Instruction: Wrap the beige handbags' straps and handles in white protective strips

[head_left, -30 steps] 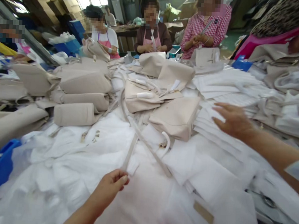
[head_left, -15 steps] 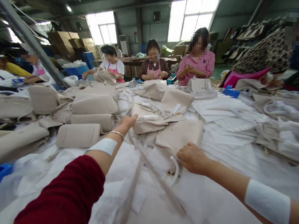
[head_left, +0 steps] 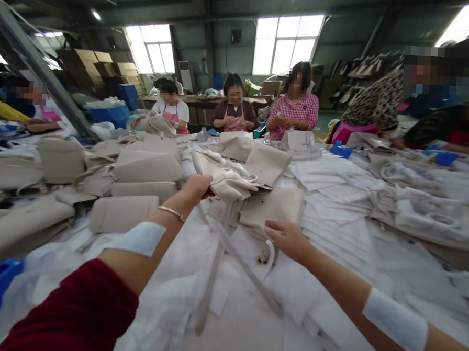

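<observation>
My left hand (head_left: pixel 197 188) is closed on the near left edge of a beige handbag (head_left: pixel 234 188), which is tilted up with white wrapping on its handles. My right hand (head_left: pixel 288 240) is just in front of a second beige bag piece (head_left: pixel 274 206); its fingers are loosely stretched and appear to hold nothing. Close under that hand, a white-wrapped handle (head_left: pixel 270 258) curves beside small gold-coloured metal fittings (head_left: pixel 261 259). Two long beige straps (head_left: pixel 249 273) run toward me over white sheets.
Beige bags (head_left: pixel 124 214) crowd the table on the left. Stacked white sheets (head_left: pixel 341 202) spread to the right, beside a bag with plastic-wrapped handles (head_left: pixel 432 217). A blue bin (head_left: pixel 0 289) stands at the lower left. Several co-workers (head_left: pixel 296 108) work along the far side.
My left hand has lifted and tilted the handbag's near edge. My right hand has loosened from a fist at the lower bag piece. The view has turned slightly right.
</observation>
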`<state>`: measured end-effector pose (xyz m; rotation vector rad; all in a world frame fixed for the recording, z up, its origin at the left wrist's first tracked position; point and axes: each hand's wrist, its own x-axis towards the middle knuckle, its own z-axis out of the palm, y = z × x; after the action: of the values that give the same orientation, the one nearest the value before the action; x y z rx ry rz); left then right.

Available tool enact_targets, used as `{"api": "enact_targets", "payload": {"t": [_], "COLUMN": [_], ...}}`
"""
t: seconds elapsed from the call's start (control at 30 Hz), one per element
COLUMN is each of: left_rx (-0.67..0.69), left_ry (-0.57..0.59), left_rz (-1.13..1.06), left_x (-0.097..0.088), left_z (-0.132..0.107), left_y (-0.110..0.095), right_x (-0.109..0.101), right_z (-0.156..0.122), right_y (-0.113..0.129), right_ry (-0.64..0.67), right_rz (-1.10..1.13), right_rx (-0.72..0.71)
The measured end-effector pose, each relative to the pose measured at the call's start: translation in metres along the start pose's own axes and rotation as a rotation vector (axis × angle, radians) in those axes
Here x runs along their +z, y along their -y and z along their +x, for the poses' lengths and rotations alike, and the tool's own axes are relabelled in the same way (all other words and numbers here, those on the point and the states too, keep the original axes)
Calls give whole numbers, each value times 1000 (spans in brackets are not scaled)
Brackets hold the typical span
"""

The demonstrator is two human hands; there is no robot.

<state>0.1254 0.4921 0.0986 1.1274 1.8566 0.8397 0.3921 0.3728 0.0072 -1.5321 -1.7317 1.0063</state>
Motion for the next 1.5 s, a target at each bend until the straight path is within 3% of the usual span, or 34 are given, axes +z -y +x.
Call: {"api": "enact_targets", "payload": {"t": [0.07, 0.13, 0.2, 0.27, 0.33, 0.43, 0.47, 0.5, 0.53, 0.57, 0.63, 0.67, 0.8, 0.93, 1.07, 1.17, 1.27, 1.33, 1.43, 1.5], "left_rx": [34, 69, 102, 180, 170, 271, 320, 365, 376, 371, 381, 394, 324, 242, 298, 303, 334, 382, 439, 481], "left_ry": [-10, -19, 6, 71, 172, 585, 709, 757, 716, 614, 190, 148, 367, 535, 654, 624, 528, 399, 191, 138], "left_rz": [-63, -104, -122, -126, -143, -50, -11, 14, 22, 22, 45, 79, -35, -198, -221, -98, 13, 53, 69, 54], "left_x": [-16, -28, -36, -43, -55, -92, -107, -122, -136, -148, -161, -163, -156, -154, -158, -153, -145, -141, -140, -142], "left_z": [-57, -124, -195, -263, -323, -380, -388, -391, -389, -384, -368, -360, -347, -361, -375, -381, -384, -385, -389, -398], "left_y": [6, 25, 55, 91, 125, 165, 175, 185, 195, 207, 237, 255, 324, 363, 380, 385, 380, 371, 353, 348], "right_x": [14, 31, 48, 65, 81, 98, 103, 108, 113, 118, 129, 134, 145, 139, 142, 155, 168, 172, 170, 165], "right_z": [-21, -50, -85, -126, -173, -246, -269, -291, -311, -328, -357, -368, -400, -425, -444, -449, -445, -441, -437, -439], "right_y": [34, 70, 103, 124, 131, 111, 99, 86, 71, 57, 32, 22, 5, 3, -6, -17, -20, -14, 3, 16], "right_ry": [9, 66, 92, 64, 34, 77, 104, 129, 149, 161, 149, 126, 50, 141, 209, 128, -28, -123, -212, -277], "right_rz": [400, 862, 1163, 1312, 1338, 1246, 1210, 1175, 1137, 1094, 1007, 973, 957, 816, 582, 349, 204, 192, 241, 259], "right_rx": [223, 406, 443, 436, 457, 549, 594, 649, 715, 786, 873, 880, 773, 532, 322, 222, 174, 175, 218, 228]}}
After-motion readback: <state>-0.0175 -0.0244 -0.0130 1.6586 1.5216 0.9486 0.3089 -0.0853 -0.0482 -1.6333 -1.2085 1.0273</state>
